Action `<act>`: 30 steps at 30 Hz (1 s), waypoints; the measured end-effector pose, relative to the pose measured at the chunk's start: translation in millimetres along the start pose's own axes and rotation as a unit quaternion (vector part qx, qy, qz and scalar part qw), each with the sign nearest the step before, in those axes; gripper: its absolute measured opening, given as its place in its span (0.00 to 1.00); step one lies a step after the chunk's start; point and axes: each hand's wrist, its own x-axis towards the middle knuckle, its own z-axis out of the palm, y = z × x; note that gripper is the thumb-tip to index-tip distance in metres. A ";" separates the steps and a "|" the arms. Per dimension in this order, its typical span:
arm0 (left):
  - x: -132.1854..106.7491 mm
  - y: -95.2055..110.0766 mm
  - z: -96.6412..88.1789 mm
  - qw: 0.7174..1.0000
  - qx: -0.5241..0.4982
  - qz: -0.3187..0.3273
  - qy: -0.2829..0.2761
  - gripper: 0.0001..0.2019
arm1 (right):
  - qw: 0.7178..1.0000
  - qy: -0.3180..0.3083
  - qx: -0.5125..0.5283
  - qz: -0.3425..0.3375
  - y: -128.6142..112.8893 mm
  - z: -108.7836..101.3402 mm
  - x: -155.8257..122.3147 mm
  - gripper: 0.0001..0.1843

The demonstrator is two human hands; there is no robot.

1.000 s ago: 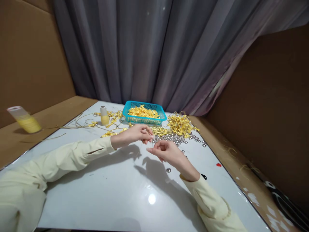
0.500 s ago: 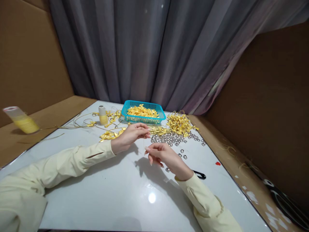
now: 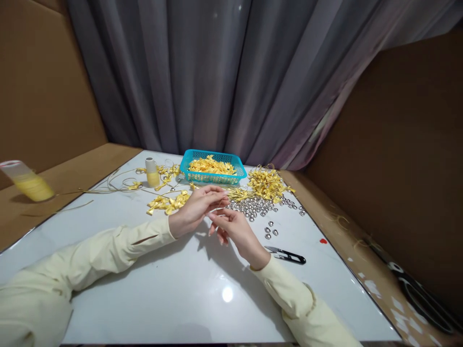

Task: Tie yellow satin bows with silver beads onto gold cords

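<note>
My left hand is raised over the middle of the white table, its thumb and fingertips pinched together on a thin pale thread. Just below and to the right, my right hand pinches the same thread between thumb and forefinger, the other fingers curled loosely. The two sets of fingertips nearly meet, and the thread's ends are hard to make out. Behind the hands lie a heap of small silver teardrop-shaped pieces and a bundle of yellow bows on gold cords.
A blue basket of yellow bows stands at the back. Loose bows and a yellow thread spool are on the left; a larger spool leans farther out. Black thread snips lie right, with large scissors beyond the table edge.
My right hand has moved up and left, closing the gap to my left hand. The snips, partly hidden behind my right wrist before, now show almost whole.
</note>
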 end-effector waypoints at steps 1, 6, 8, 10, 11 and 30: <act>0.6 -0.1 0.8 1.000 -0.001 0.006 0.003 0.04 | 1.000 0.000 -0.006 -0.004 0.7 -1.2 -0.4 0.17; 6.1 5.1 -6.6 0.999 0.008 0.030 0.033 0.03 | 0.996 0.014 -0.079 -0.047 0.3 -16.7 -3.3 0.15; 6.4 8.5 -12.0 0.998 0.013 0.036 0.042 0.03 | 0.988 0.021 -0.129 -0.083 -0.5 -22.1 -4.4 0.12; 4.3 11.5 -17.9 0.998 0.015 0.042 0.052 0.03 | 0.973 0.039 -0.187 -0.133 -0.8 -25.2 -5.6 0.09; 2.4 12.6 -21.5 0.997 0.019 0.042 0.054 0.04 | 0.961 0.053 -0.217 -0.162 -0.7 -26.0 -6.3 0.08; -15.1 5.2 -15.6 0.916 0.309 -0.029 -0.255 0.19 | 0.622 0.138 -0.602 -0.481 -0.4 -35.5 -12.2 0.18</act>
